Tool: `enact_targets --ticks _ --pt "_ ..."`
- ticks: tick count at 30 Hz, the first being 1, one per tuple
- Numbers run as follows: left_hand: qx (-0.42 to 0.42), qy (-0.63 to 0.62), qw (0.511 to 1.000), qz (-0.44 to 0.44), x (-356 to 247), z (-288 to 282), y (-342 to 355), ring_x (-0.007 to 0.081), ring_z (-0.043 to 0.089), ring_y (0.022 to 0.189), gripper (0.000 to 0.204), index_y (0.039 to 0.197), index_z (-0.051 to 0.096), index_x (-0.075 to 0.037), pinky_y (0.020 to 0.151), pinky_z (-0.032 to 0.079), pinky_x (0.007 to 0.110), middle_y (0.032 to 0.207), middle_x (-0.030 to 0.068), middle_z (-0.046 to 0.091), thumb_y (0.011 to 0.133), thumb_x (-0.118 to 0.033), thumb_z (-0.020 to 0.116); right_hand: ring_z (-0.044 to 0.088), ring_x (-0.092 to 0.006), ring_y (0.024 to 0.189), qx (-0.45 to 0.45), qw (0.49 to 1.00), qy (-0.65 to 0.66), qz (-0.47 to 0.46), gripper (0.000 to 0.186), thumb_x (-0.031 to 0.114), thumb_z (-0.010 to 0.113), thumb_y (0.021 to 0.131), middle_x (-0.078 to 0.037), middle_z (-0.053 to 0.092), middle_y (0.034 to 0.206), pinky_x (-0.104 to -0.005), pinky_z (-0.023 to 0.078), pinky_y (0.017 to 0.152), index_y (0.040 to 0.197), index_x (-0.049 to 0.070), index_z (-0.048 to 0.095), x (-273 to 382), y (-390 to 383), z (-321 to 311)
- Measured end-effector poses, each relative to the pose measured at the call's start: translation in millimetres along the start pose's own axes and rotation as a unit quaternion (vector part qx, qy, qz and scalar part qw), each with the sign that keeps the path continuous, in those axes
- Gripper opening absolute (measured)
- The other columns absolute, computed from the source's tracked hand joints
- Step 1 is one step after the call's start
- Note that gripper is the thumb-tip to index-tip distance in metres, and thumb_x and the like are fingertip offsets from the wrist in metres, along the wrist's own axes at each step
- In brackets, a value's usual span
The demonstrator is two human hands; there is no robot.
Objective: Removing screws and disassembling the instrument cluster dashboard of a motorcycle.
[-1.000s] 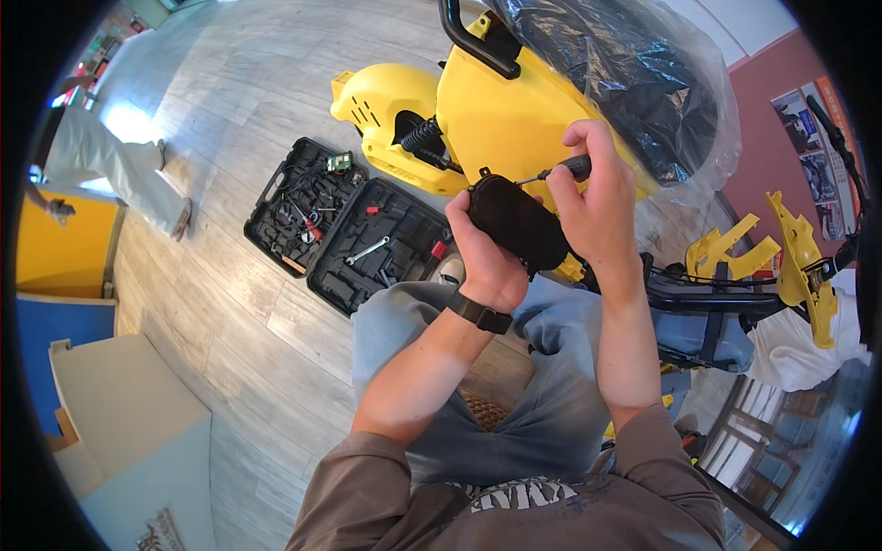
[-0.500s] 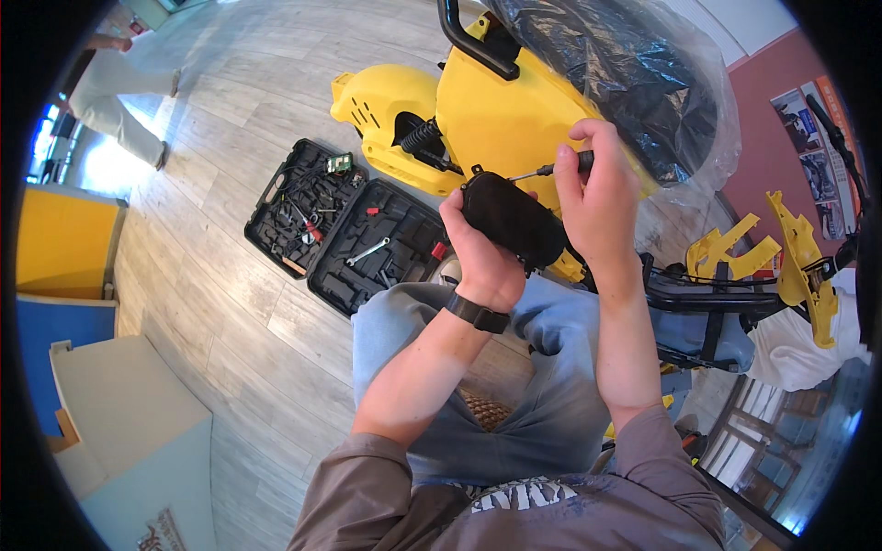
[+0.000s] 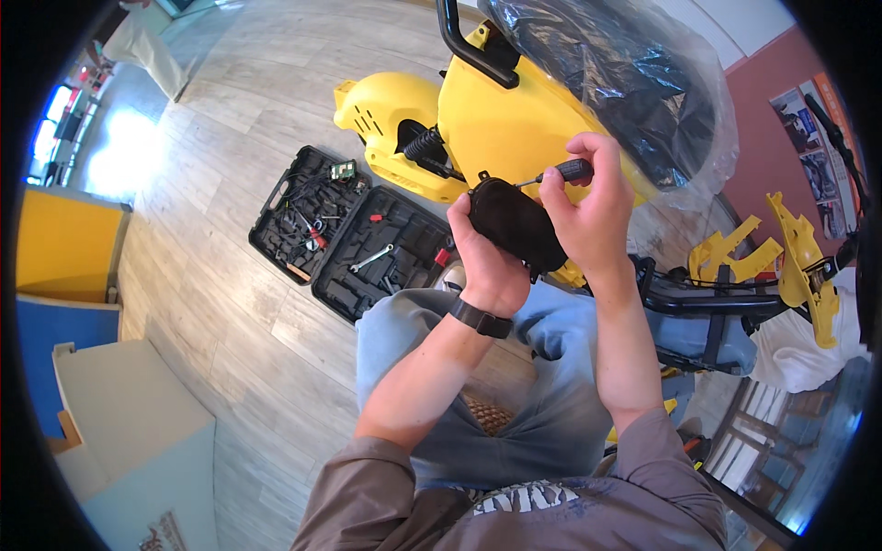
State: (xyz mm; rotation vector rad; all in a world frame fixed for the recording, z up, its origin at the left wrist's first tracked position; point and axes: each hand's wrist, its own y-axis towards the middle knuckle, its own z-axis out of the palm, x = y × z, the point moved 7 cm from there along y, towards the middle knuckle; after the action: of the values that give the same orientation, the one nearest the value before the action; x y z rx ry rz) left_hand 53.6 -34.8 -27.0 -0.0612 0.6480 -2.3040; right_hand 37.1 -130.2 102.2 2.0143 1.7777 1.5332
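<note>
A black, rounded part [image 3: 516, 223] with small mounting tabs lies in my left hand [image 3: 491, 274], its thumb along the near left edge and its fingers hidden beneath. My right hand [image 3: 597, 207] grips a screwdriver [image 3: 574, 172] with a dark handle. The screwdriver's shaft points left toward the upper rim of the black part; whether the tip touches it or sits in a screw is too small to tell. Just beyond both hands stands a yellow scooter-like vehicle body [image 3: 505, 119], with a black spring and a black tube bar on it.
An opened black tool case [image 3: 363, 262] lies on the floor at left, holding a wrench [image 3: 372, 258] and loose tools. Clear plastic sheeting [image 3: 634, 83] covers the vehicle's seat area. Yellow panels [image 3: 804, 266] and a black frame stand at right. A person [image 3: 147, 50] is at far left.
The screwdriver handle has tilted and shifted slightly left, and my right hand's fingers have moved round it. The black part has dropped a little. The person at far left has moved farther away.
</note>
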Motion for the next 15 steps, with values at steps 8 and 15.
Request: enact_targets --ticks 8,15 --pt "-0.012 -0.032 0.999 0.019 -2 -1 0 0.0330 0.064 0.111 0.057 0.115 0.065 -0.012 0.100 0.049 0.046 0.113 0.0083 0.069 0.095 -0.060 0.042 0.058 -0.0283 0.078 -0.132 0.990 0.039 -0.041 0.011 0.008 0.062 0.097 -0.013 0.057 0.091 -0.0366 0.046 0.071 0.099 0.000 0.054 -10 -9 -25" --pt "0.022 -0.045 0.998 0.038 -15 1 4 0.0298 0.063 0.113 0.059 0.118 0.065 -0.013 0.104 0.046 0.046 0.115 0.0074 0.070 0.095 -0.061 0.040 0.057 -0.0356 0.081 -0.059 0.997 0.020 -0.041 0.016 0.011 0.066 0.094 -0.017 0.057 0.092 -0.0421 0.047 0.072 0.096 0.001 0.053 -3 -6 -8"
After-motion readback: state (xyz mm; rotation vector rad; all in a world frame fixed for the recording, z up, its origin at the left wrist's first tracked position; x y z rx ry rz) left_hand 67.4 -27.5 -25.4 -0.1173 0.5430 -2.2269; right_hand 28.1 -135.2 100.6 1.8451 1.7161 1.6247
